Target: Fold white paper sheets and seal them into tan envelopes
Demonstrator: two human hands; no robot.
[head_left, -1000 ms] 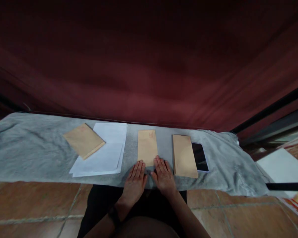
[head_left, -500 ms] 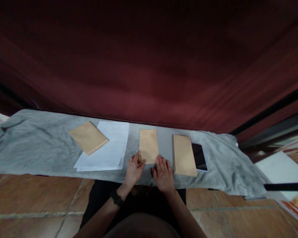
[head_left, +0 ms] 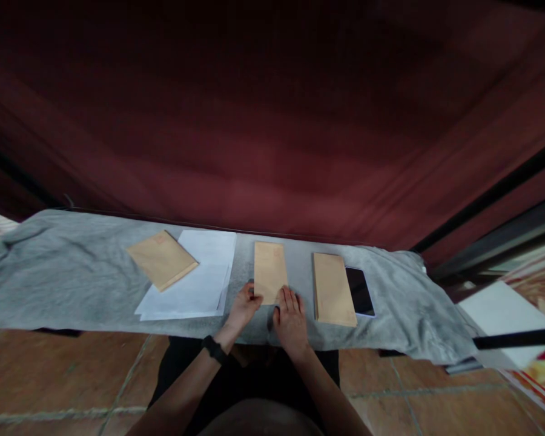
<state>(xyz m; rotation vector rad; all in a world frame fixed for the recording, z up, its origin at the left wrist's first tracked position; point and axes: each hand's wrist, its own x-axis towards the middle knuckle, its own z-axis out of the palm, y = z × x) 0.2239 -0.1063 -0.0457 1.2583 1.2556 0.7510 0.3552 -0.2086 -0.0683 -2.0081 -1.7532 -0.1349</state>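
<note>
A brown paper envelope (head_left: 269,269) lies upright in front of me on the grey cloth, with a faint red print near its top right. My left hand (head_left: 245,304) is closed at its lower left corner, the thumb over the bottom edge and the fingers bent at the side. Flat on the lower right corner rest the outstretched fingers of my right hand (head_left: 291,315). To the right is a stack of brown envelopes (head_left: 335,290), partly beside a dark-screened tablet or phone (head_left: 360,292). At left another brown envelope (head_left: 163,260) overlaps white paper sheets (head_left: 200,284).
The grey cloth (head_left: 86,290) covers a long narrow table. A dark red curtain (head_left: 272,151) hangs right behind it. On the right, past the table's end, are a white board (head_left: 504,309) and a black bar (head_left: 522,338). Tiled floor (head_left: 72,375) shows below.
My right hand has slid slightly left, its fingers now over the envelope's lower right corner. My left fingers have drawn in at the lower left corner. The view has shifted slightly.
</note>
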